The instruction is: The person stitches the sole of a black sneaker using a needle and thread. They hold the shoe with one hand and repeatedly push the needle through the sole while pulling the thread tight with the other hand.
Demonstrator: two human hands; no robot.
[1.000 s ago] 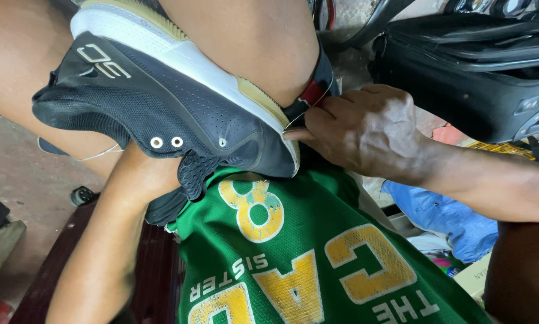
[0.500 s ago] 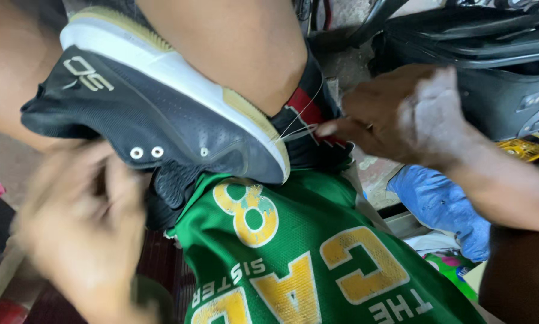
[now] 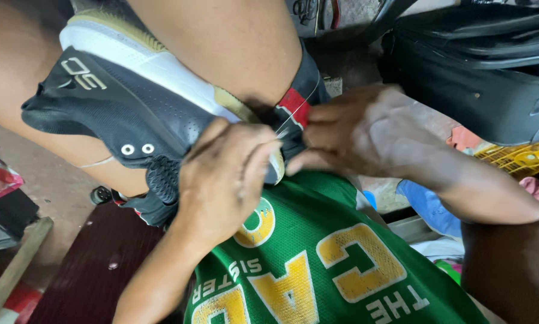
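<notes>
I keep the black sneaker clamped between my knees so it stays firm; my left hand grips its heel, my right hand pinches the thread tight.

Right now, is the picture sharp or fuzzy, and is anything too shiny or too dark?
In the head view, the black shoe and green jersey look sharp; the left hand and right hand are only slightly soft. The thin thread is faint. No strong glare; the white sole just looks bright. The dark suitcase and the lower corners sit in shadow.
</notes>
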